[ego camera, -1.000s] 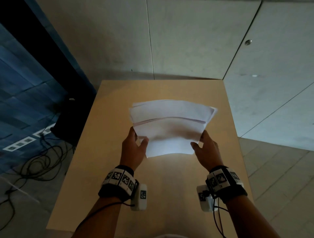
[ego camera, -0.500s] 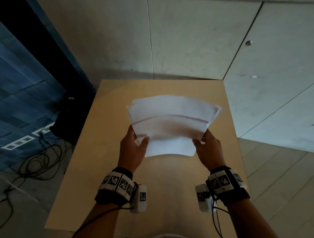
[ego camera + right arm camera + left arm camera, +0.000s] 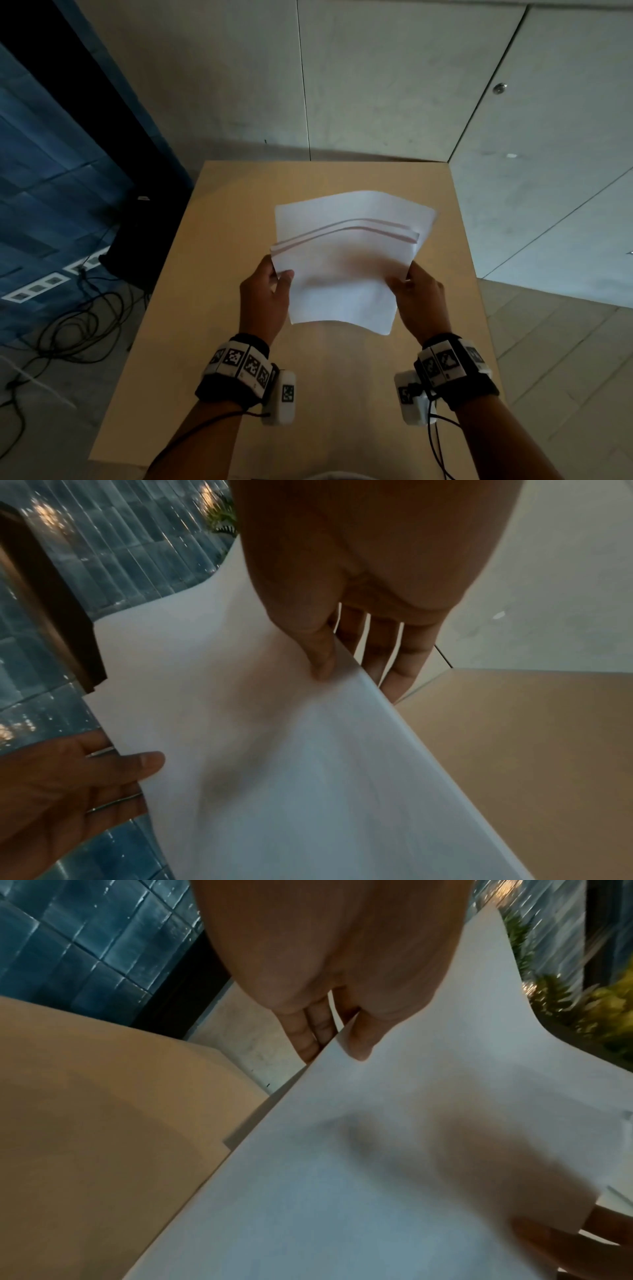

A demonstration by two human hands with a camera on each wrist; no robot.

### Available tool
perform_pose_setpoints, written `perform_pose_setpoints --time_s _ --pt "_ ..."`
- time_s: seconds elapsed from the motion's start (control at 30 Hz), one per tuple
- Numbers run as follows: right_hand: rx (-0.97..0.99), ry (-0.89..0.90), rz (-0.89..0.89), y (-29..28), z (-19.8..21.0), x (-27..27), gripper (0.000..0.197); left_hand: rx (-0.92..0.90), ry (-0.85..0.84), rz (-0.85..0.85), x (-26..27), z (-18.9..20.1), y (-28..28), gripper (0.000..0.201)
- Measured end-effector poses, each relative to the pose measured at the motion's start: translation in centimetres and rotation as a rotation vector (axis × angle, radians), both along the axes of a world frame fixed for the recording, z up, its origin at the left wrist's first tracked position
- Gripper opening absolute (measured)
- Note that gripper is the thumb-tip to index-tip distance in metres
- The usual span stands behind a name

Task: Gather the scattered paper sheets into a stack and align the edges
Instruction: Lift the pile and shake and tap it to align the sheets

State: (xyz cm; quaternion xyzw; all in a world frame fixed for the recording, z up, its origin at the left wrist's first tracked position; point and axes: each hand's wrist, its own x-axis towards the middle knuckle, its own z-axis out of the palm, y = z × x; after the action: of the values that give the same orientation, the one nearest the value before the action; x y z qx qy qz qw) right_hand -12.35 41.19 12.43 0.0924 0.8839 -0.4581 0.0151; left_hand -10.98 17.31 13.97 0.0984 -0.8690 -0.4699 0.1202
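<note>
A bundle of white paper sheets [image 3: 346, 260] is held up above the tan table [image 3: 212, 308], its far edges staggered and bowed. My left hand [image 3: 270, 291] pinches the left edge, thumb on top and fingers underneath; the left wrist view shows that thumb pressed on the paper [image 3: 394, 1137] by my left hand [image 3: 342, 1020]. My right hand [image 3: 416, 294] pinches the right edge the same way. In the right wrist view the thumb of my right hand [image 3: 342, 642] lies on the sheets [image 3: 274, 750] and the fingers pass beneath.
The table stands against a pale panelled wall [image 3: 376, 85]. A dark box [image 3: 137, 246] and tangled cables [image 3: 68, 329] lie on the floor at the left. Bare tabletop shows on all sides of the sheets.
The sheets have tipped: their left side dropped and the right side rose, and the far edges bow more. Both hands kept their hold and shifted slightly right.
</note>
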Motion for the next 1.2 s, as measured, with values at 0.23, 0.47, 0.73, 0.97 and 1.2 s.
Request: perform_pose_setpoints --time_s 0.23,0.47,0.73,0.97,1.2 --pt "-0.019 0.107 0.013 0.2 1.0 0.3 0.02 0.078 0.001 -0.007 0.2 0.5 -0.3 0.025" --pt "-0.146 0.025 0.039 0.7 -0.6 0.6 0.057 0.226 -0.125 -0.098 0.7 -1.4 -1.0 0.074" --pt "-0.067 0.026 -0.014 0.7 -1.3 0.2 0.026 0.075 -0.075 -0.02 -0.2 -0.7 0.0 0.018" --pt "-0.024 0.148 -0.035 0.6 1.2 -0.4 0.016 0.048 0.092 0.0 -0.4 1.2 -0.2 0.009" --pt "-0.078 0.027 0.003 0.5 -0.4 0.0 0.034 0.115 -0.09 -0.091 -0.1 -0.6 -1.1 0.044"
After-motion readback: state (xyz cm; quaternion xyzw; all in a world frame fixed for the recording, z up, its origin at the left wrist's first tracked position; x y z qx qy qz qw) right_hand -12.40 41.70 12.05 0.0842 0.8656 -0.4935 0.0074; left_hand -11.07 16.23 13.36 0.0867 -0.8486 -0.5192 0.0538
